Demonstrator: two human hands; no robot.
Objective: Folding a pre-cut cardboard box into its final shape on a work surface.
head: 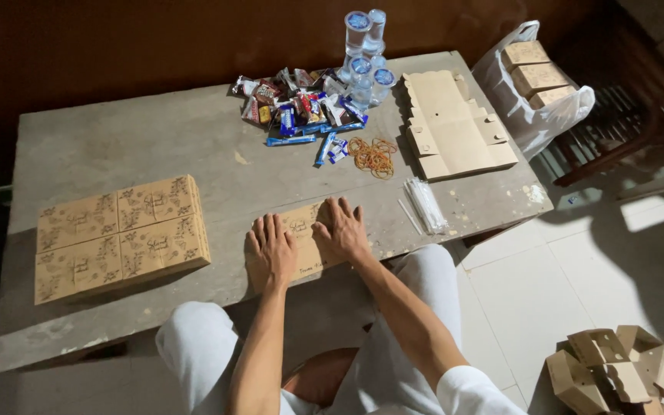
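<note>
Left hand [270, 250] and right hand [341, 229] lie open, palms flat on printed cardboard box blank [303, 225]; press evenly along creases, keep blank square to table [155, 146] edge.

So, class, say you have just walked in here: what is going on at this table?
A seated person presses both palms down on a flat printed cardboard box at the near edge of a grey table: left hand, right hand. Four closed printed boxes sit together to the left. Farther back lie snack packets, water cups, rubber bands, wrapped straws and unfolded box blanks. A plastic bag of boxes stands beyond the table.
</note>
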